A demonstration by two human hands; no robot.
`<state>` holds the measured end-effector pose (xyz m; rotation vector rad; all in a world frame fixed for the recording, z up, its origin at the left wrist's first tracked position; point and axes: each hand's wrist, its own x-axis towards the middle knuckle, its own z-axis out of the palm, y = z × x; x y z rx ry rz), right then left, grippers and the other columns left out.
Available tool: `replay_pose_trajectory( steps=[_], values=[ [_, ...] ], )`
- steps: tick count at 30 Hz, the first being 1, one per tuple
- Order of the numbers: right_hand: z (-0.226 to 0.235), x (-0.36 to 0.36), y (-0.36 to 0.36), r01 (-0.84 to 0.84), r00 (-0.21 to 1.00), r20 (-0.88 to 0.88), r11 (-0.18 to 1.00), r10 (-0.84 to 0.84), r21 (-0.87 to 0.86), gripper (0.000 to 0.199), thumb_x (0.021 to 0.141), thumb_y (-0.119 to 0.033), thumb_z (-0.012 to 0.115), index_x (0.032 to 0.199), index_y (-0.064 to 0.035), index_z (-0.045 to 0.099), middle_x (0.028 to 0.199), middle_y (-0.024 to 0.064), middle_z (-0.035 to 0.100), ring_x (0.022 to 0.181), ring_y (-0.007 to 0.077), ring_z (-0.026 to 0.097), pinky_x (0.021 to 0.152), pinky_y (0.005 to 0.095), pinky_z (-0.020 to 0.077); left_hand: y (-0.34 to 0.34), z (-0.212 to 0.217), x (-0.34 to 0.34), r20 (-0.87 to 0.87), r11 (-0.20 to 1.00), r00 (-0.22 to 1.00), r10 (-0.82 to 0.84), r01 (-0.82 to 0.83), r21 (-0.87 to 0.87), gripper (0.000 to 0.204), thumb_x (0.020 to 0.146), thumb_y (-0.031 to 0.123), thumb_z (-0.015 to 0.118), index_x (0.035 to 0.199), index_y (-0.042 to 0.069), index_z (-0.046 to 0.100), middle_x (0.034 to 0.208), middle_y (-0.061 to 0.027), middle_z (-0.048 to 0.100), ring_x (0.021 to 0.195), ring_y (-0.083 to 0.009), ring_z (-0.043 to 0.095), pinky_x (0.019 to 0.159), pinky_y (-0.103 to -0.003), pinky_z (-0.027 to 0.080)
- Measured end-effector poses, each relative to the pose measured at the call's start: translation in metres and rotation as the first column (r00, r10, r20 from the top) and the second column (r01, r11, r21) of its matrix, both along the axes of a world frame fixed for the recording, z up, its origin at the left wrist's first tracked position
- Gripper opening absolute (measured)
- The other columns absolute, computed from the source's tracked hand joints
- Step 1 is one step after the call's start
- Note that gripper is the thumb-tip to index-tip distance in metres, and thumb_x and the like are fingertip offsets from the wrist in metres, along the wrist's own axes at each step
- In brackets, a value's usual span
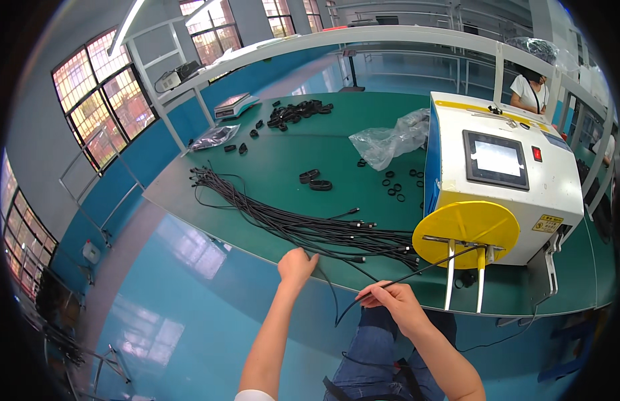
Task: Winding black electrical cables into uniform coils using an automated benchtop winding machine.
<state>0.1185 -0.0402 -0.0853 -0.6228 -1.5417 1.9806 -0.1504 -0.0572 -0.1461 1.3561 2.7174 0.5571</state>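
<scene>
A black cable (430, 266) runs from the yellow disc (437, 234) of a white machine down to my right hand (394, 302), whose thumb and fingers are pinched on it. Past that hand it sags in a loop below the table edge and climbs toward my left hand (296, 269). Closed at the table's front edge, my left hand appears to grip the cable too; its fingertips are partly hidden. Just beyond it lies a long bundle of black cables (276, 217) with small plugs at the ends. Two white prongs (450, 275) hang from the disc.
On the green table (283, 157) sit coiled cables (315, 181), small black rings (394, 189), a pile of black pieces (300, 112), a clear plastic bag (393, 138) and a scale (236, 105). The white machine (524, 194) with a screen fills the right side. Another person (528, 92) is behind it.
</scene>
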Motion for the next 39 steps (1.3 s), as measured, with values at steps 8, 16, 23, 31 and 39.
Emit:
replay_pose_trajectory(
  steps=[8, 16, 23, 31, 39],
  values=[
    [-0.006, 0.002, 0.013, -0.007, 0.999, 0.053, 1.000, 0.007, -0.006, 0.030, 0.098, -0.016, 0.043, 0.094, 0.0043, 0.065, 0.094, 0.0111, 0.066, 0.086, 0.0162, 0.064, 0.082, 0.0277, 0.0503, -0.076, 0.009, 0.025, 0.481, 0.717, 0.860, -0.170, -0.227, 0.659, 0.014, 0.091, 0.014, 0.055, 0.084, 0.003, 0.053, 0.065, -0.0041, 0.057, 0.055, -0.0108, 0.050, 0.050, -0.025, 0.039],
    [-0.008, 0.000, 0.018, -0.033, 0.997, 0.061, 0.997, 0.037, -0.069, 0.031, 0.098, -0.017, 0.041, 0.095, 0.0067, 0.061, 0.092, 0.0148, 0.066, 0.080, 0.0189, 0.066, 0.075, 0.0288, 0.0549, -0.177, 0.064, 0.033, 0.581, 0.432, 0.786, -0.212, -0.458, 0.777, 0.025, 0.100, 0.020, 0.044, 0.118, 0.004, 0.047, 0.057, 0.0020, 0.041, 0.044, -0.0027, 0.030, 0.038, -0.018, 0.021],
    [-0.008, -0.007, 0.019, -0.026, 1.000, -0.009, 0.986, 0.025, -0.164, 0.030, 0.099, -0.017, 0.040, 0.096, 0.0072, 0.058, 0.093, 0.0175, 0.065, 0.078, 0.0222, 0.067, 0.070, 0.0315, 0.0578, -0.174, 0.120, 0.037, 0.074, 0.247, 0.967, -0.243, -0.012, 0.969, 0.031, 0.099, 0.015, 0.041, 0.126, -0.001, 0.039, 0.056, 0.0017, 0.042, 0.044, -0.0035, 0.031, 0.041, -0.019, 0.021],
    [-0.010, -0.020, 0.023, 0.069, 0.987, -0.127, 0.972, -0.100, -0.224, 0.031, 0.100, -0.019, 0.041, 0.101, 0.0073, 0.058, 0.095, 0.0178, 0.064, 0.081, 0.0236, 0.067, 0.072, 0.0324, 0.0575, -0.061, 0.154, -0.103, 0.277, 0.369, 0.908, -0.313, -0.152, 0.917, 0.036, 0.099, 0.017, 0.044, 0.132, 0.004, 0.039, 0.070, -0.0001, 0.049, 0.051, -0.0034, 0.037, 0.042, -0.019, 0.026],
    [-0.020, -0.028, 0.037, 0.232, 0.965, -0.072, 0.947, -0.253, -0.222, 0.033, 0.099, -0.021, 0.043, 0.107, 0.0072, 0.058, 0.097, 0.0173, 0.065, 0.085, 0.0228, 0.067, 0.074, 0.0313, 0.0561, 0.017, 0.053, -0.040, -0.210, 0.684, 0.944, -0.255, 0.329, 0.651, 0.036, 0.093, 0.009, 0.049, 0.128, 0.001, 0.048, 0.119, -0.0195, 0.054, 0.113, -0.0305, 0.051, 0.097, -0.037, 0.040]
  ],
)
